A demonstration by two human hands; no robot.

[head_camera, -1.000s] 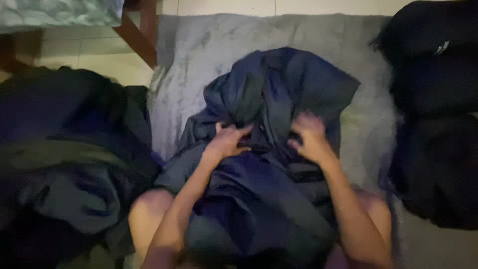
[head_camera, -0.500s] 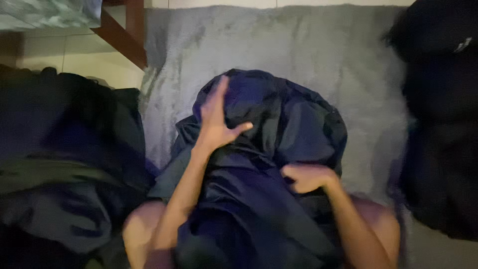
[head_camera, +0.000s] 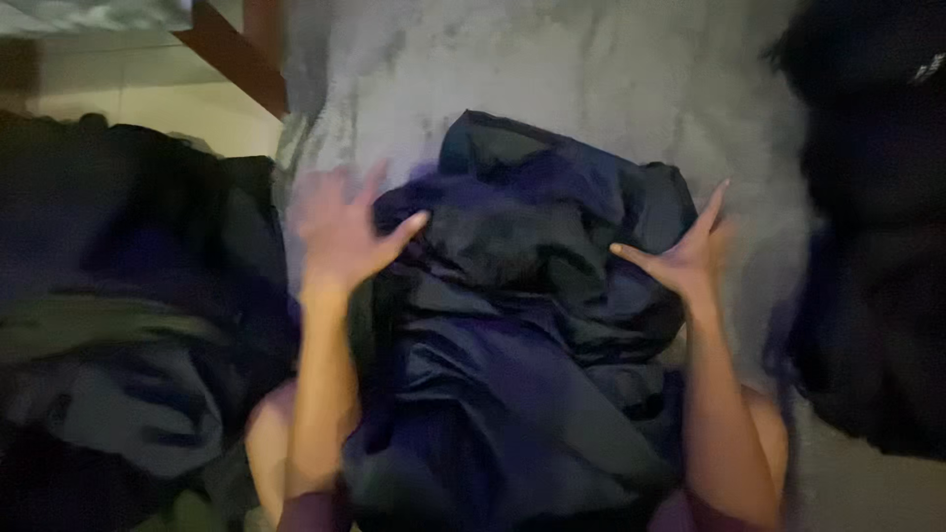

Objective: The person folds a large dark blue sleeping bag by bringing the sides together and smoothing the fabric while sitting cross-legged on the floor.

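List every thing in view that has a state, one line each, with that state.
left hand: open, fingers spread, thumb on the garment
right hand: open, at the garment's right edge
dark blue garment: crumpled, bunched on the grey blanket
dark clothes pile: heaped, left

Single head-worn view, aimed steeply down from above, close range, framed on the dark blue garment (head_camera: 522, 325) over the lap, grey blanket (head_camera: 591, 79) beyond, both forearms seen from behind

left hand (head_camera: 340, 232) bare | right hand (head_camera: 690, 258) bare | forearms unsleeved | knees uncovered
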